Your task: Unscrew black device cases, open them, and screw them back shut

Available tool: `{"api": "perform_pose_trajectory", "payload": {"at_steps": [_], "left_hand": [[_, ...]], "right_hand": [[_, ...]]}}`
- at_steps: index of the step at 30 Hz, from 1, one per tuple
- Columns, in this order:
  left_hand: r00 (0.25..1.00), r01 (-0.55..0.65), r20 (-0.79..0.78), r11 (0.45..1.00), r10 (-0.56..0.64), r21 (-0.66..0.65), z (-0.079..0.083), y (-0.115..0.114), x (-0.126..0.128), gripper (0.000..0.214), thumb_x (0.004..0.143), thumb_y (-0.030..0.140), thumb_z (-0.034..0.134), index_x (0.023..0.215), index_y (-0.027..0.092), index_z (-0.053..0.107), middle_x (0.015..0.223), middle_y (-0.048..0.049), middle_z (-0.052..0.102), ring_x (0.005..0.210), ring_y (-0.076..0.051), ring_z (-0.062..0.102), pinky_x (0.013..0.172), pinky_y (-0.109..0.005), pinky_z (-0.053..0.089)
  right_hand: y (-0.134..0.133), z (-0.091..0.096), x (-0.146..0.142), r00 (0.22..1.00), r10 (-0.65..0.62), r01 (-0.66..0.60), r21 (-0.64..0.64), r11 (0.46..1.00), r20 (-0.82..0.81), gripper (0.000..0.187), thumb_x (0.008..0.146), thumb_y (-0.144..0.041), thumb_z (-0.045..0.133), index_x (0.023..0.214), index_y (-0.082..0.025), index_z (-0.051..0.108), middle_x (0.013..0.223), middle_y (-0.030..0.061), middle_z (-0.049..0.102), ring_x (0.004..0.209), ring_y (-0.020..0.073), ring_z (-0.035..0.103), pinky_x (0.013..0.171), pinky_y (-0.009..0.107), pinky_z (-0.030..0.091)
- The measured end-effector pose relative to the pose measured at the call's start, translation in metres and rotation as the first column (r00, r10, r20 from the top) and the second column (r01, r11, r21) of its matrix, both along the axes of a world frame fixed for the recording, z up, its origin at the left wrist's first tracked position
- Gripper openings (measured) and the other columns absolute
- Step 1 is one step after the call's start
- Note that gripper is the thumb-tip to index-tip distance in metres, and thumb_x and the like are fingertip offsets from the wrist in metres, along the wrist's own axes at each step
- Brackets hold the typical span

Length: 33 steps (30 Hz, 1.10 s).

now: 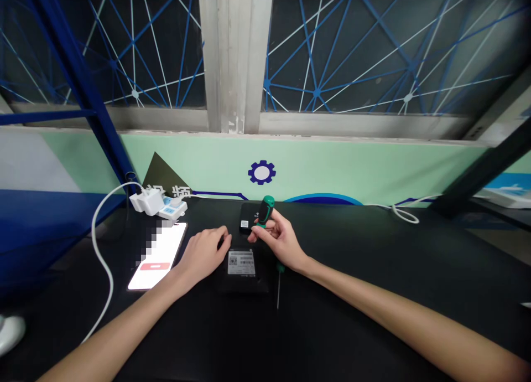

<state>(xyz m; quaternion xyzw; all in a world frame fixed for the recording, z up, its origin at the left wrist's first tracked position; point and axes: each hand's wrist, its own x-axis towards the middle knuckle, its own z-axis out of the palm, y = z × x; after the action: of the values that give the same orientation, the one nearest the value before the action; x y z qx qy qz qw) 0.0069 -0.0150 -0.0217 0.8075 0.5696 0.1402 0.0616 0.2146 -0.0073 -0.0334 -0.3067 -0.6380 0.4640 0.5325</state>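
Note:
A green and black screwdriver (pixel 266 207) is held handle up in my right hand (pixel 284 242), its lower end hidden by the fingers. Below that hand a second, thin screwdriver (pixel 278 288) with a green handle lies on the table, partly covered. My left hand (pixel 206 250) rests with curled fingers at the upper left corner of a flat black device (pixel 244 284). A white label with printed codes (pixel 241 263) faces up on this device. Whether anything is between the left fingertips is hidden. Behind both hands lies a black box (pixel 248 209) with a small white code sticker.
To the left lies a phone (pixel 160 257) with a lit screen. A white power strip with plugs (pixel 168 206) and a white cable (pixel 96 243) are beyond it. A white object (pixel 10 333) sits at the left edge. Another white cable (pixel 404 213) lies back right.

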Motion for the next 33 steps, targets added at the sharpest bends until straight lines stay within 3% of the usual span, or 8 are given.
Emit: {"api": "perform_pose_trajectory", "payload": {"at_steps": [5, 12, 16, 20, 25, 33], "left_hand": [[1.000, 0.003, 0.000, 1.000, -0.003, 0.012, -0.0011, 0.0004, -0.0009, 0.023, 0.101, 0.032, 0.041, 0.084, 0.024, 0.055, 0.078, -0.0007, 0.068, 0.072, -0.020, 0.067, 0.056, -0.026, 0.029], [1.000, 0.003, -0.011, 1.000, -0.003, 0.009, -0.0023, 0.0013, -0.0010, 0.024, 0.101, 0.031, 0.041, 0.084, 0.024, 0.056, 0.079, -0.0006, 0.068, 0.075, -0.020, 0.068, 0.058, -0.027, 0.031], [1.000, 0.005, -0.011, 1.000, -0.005, 0.011, -0.0007, -0.0001, -0.0009, 0.024, 0.101, 0.032, 0.040, 0.085, 0.024, 0.056, 0.079, -0.0012, 0.068, 0.074, -0.020, 0.068, 0.057, -0.026, 0.031], [1.000, -0.003, -0.014, 1.000, 0.003, -0.004, 0.0012, -0.0006, -0.0004, 0.024, 0.101, 0.032, 0.040, 0.086, 0.024, 0.057, 0.081, -0.0021, 0.069, 0.075, -0.021, 0.069, 0.058, -0.027, 0.032], [1.000, 0.001, -0.016, 1.000, -0.001, -0.004, 0.0016, -0.0003, -0.0001, 0.025, 0.101, 0.032, 0.040, 0.086, 0.024, 0.057, 0.081, -0.0023, 0.070, 0.076, -0.022, 0.069, 0.059, -0.027, 0.033], [1.000, 0.005, -0.020, 1.000, -0.005, -0.001, 0.0000, 0.0002, -0.0006, 0.024, 0.101, 0.032, 0.039, 0.086, 0.024, 0.057, 0.081, -0.0020, 0.070, 0.077, -0.021, 0.069, 0.059, -0.026, 0.033]], "right_hand": [[-0.0014, 0.0015, -0.0005, 1.000, 0.011, -0.011, -0.009, 1.000, 0.018, 0.032, 0.085, -0.044, 0.073, 0.097, -0.020, 0.057, 0.072, 0.0023, 0.074, 0.067, 0.0182, 0.071, 0.072, 0.033, 0.058], [-0.0024, -0.0019, 0.0072, 0.996, 0.082, -0.081, 0.073, 0.994, -0.020, 0.039, 0.093, -0.045, 0.063, 0.119, -0.016, 0.060, 0.094, 0.0107, 0.077, 0.083, 0.0208, 0.073, 0.083, 0.038, 0.057], [-0.0018, -0.0023, 0.0065, 0.998, 0.059, -0.059, 0.039, 0.998, 0.004, 0.035, 0.092, -0.045, 0.065, 0.109, -0.015, 0.065, 0.087, 0.0097, 0.077, 0.078, 0.0205, 0.073, 0.080, 0.038, 0.058], [-0.0009, -0.0005, 0.0020, 1.000, -0.009, 0.009, -0.024, 1.000, -0.023, 0.032, 0.082, -0.043, 0.076, 0.094, -0.019, 0.059, 0.072, 0.0030, 0.075, 0.068, 0.0202, 0.074, 0.072, 0.036, 0.059], [-0.0007, 0.0007, -0.0007, 0.999, -0.017, 0.015, -0.036, 0.999, -0.034, 0.036, 0.078, -0.044, 0.080, 0.090, -0.021, 0.056, 0.069, 0.0001, 0.073, 0.066, 0.0199, 0.074, 0.071, 0.035, 0.060], [-0.0053, 0.0006, 0.0077, 0.999, 0.039, -0.037, 0.052, 0.998, -0.026, 0.040, 0.089, -0.047, 0.069, 0.114, -0.017, 0.062, 0.091, 0.0090, 0.077, 0.083, 0.0213, 0.074, 0.084, 0.038, 0.058]]}}
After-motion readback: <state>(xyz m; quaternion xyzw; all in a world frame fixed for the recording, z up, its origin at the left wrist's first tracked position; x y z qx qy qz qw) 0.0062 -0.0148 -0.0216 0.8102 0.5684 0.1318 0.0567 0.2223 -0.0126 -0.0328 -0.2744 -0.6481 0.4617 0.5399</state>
